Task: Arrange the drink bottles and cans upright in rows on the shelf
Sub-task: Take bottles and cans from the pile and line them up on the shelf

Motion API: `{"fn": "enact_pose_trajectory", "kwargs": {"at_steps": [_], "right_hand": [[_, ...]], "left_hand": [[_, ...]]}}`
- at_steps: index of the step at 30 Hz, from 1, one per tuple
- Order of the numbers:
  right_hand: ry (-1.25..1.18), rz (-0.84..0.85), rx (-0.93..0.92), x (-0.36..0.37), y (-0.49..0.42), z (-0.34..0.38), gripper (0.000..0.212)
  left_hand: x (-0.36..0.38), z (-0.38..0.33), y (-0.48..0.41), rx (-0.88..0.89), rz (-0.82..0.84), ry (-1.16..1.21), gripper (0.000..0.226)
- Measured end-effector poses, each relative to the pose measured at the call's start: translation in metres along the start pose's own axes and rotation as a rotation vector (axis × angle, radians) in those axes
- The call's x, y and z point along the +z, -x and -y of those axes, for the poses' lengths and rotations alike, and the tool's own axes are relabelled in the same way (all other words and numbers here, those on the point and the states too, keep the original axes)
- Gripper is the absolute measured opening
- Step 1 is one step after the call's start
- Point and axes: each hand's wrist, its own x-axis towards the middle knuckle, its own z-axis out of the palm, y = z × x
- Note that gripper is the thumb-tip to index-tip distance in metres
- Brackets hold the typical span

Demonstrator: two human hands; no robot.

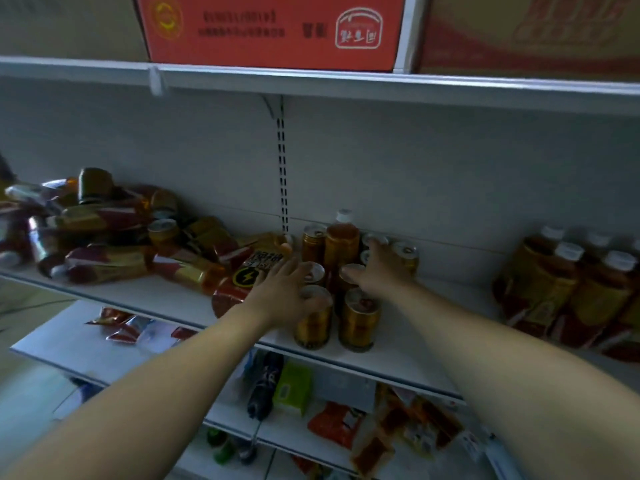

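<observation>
Cans (358,320) are standing upright in a small cluster in the middle of the shelf (408,348), with one white-capped bottle (341,244) rising among them near the back wall. They are looking like stiff, smooth metal cylinders, probably fairly heavy if full, and likely to slide against one another and topple in a chain when nudged. Gripping round the side wall below the rim is looking safer than pushing at the top. The left hand (284,289) is lying palm down with straight, released fingers over the top of the front-left can, its fingertips reaching towards the heap of fallen bottles (110,261) just beside the cluster on the left. The right hand (381,268) is spreading released fingers over the tops of the cans further back, thumb touching one lid, grasping nothing that shows. The fallen bottles are looking like thin plastic with slick film labels, so they are probably best taken round the body. More standing bottles (554,289) are waiting well apart at the right.
</observation>
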Motion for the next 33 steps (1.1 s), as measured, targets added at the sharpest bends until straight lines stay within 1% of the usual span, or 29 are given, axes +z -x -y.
{"fn": "enact_pose_trajectory", "kwargs": {"at_steps": [3, 8, 12, 14, 18, 21, 23, 26, 28, 30, 33], "right_hand": [[-0.075, -0.039, -0.010, 0.003, -0.019, 0.007, 0.084], [-0.252, 0.004, -0.034, 0.012, -0.052, 0.018, 0.096], [-0.292, -0.038, -0.056, 0.026, -0.060, 0.023, 0.079], [-0.325, -0.109, -0.102, 0.026, -0.057, 0.027, 0.075], [-0.661, -0.305, -0.169, -0.003, -0.036, 0.041, 0.067], [-0.765, -0.431, -0.212, -0.031, -0.012, 0.042, 0.058], [-0.754, -0.500, -0.224, -0.042, 0.008, 0.033, 0.058], [-0.679, -0.549, -0.183, -0.051, 0.038, 0.010, 0.063], [-0.643, -0.575, -0.130, -0.056, 0.059, -0.012, 0.065], [-0.596, -0.619, -0.087, -0.061, 0.080, -0.038, 0.060], [-0.539, -0.673, -0.008, -0.069, 0.108, -0.082, 0.052]], "left_hand": [[0.009, -0.004, -0.013, 0.046, 0.035, 0.029, 0.089], [0.018, -0.002, -0.015, 0.040, 0.040, 0.112, 0.086], [0.019, -0.002, -0.017, 0.028, 0.047, 0.098, 0.086], [0.019, -0.001, -0.017, 0.033, 0.045, 0.090, 0.088], [0.018, 0.000, -0.019, 0.036, 0.058, 0.066, 0.089], [0.009, -0.007, -0.022, 0.012, 0.108, 0.041, 0.087], [0.002, -0.014, -0.029, 0.013, 0.133, 0.028, 0.090], [-0.001, -0.032, -0.038, 0.115, 0.078, -0.003, 0.097], [0.000, -0.049, -0.038, 0.187, 0.070, 0.009, 0.090], [0.005, -0.070, -0.033, 0.238, 0.107, 0.020, 0.081], [0.020, -0.109, -0.021, 0.340, 0.128, 0.002, 0.077]]}}
